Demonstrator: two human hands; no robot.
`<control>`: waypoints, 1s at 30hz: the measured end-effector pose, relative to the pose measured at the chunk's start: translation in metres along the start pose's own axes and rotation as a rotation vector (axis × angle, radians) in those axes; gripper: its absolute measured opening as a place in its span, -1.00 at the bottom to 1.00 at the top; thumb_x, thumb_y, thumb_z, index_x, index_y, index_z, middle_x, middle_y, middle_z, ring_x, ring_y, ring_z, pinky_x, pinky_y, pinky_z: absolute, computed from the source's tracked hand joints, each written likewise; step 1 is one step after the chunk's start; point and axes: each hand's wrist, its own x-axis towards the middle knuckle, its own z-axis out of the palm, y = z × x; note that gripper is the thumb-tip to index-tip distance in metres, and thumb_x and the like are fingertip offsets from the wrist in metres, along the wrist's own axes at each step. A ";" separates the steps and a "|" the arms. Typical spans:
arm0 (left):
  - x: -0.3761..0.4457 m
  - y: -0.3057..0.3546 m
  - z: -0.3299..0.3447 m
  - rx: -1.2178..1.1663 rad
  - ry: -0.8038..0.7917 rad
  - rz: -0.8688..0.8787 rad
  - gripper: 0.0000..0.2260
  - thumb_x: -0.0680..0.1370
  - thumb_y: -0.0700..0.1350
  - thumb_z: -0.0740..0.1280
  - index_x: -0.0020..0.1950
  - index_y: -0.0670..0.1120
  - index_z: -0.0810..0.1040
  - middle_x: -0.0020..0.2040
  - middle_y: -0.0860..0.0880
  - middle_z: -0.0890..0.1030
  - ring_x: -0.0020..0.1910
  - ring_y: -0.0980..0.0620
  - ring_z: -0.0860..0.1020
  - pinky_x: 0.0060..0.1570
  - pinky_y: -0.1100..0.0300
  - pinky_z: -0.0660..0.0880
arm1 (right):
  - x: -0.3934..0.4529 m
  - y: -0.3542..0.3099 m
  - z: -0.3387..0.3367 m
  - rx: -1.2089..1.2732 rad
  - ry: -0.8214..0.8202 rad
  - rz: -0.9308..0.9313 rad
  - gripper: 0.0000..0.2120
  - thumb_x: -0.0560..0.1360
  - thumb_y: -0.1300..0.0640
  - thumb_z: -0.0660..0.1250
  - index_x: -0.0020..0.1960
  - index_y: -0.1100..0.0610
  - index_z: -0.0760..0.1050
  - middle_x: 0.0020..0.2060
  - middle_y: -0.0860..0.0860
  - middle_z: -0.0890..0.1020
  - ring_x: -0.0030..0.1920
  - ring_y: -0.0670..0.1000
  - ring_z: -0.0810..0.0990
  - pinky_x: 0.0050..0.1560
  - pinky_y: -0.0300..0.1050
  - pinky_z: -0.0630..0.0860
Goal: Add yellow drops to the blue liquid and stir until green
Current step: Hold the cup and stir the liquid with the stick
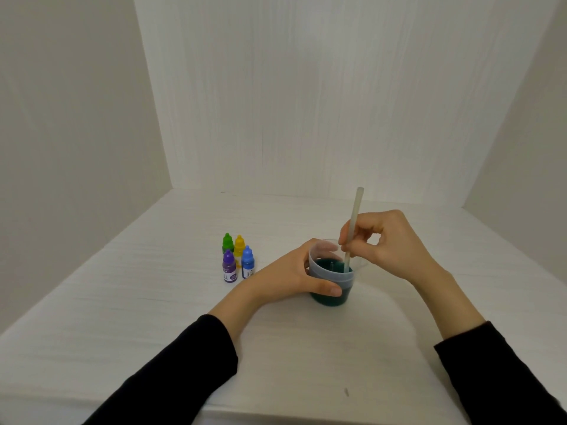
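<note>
A clear plastic cup [333,279] stands on the white table [153,302] and holds dark green liquid [329,266]. My left hand [291,271] grips the cup from its left side, thumb across the front. My right hand [389,243] pinches a pale translucent stirring stick [354,219] above the cup; the stick's lower end dips into the liquid. The yellow dropper bottle [239,243] stands capped to the left of the cup, in a small cluster of bottles.
Green [227,242], purple [229,266] and blue [247,262] dropper bottles stand with the yellow one, left of the cup. White walls close in the table at the back and both sides. A small dark mark [347,392] lies near the front edge.
</note>
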 end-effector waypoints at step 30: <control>0.000 0.001 0.001 0.012 -0.010 0.000 -0.40 0.36 -0.03 0.54 0.33 0.08 0.39 0.21 0.17 0.55 0.20 0.21 0.51 0.14 0.28 0.49 | 0.006 0.010 0.006 -0.131 0.040 -0.030 -0.87 0.46 0.20 0.36 -0.08 -0.01 0.60 -0.20 -0.13 0.66 -0.17 -0.12 0.62 -0.08 -0.15 0.58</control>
